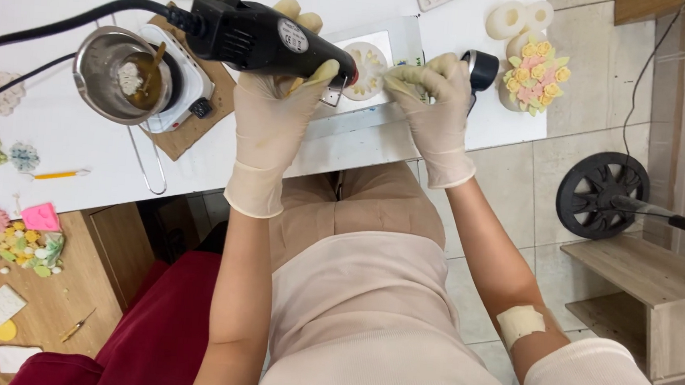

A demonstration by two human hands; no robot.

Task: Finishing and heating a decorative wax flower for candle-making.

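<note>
My left hand point(272, 107), in a cream glove, grips a black heat gun point(257, 38) with a thick black cord. Its nozzle points right at a round pale mould with petal shapes point(367, 70). The mould lies on a white tray point(363, 126) at the near edge of the white table point(57, 132). My right hand point(433, 102), also gloved, presses with bent fingers on the tray's right side, just beside the mould. A black round object point(484, 66) lies right behind that hand.
A steel pot with wax and a spoon point(118, 64) sits on a small hot plate point(185, 85) at the left. A flower-topped candle point(536, 73) stands on the table's right corner. A fan base point(600, 190) is on the floor. Small wax flowers point(21, 246) lie on a wooden side table.
</note>
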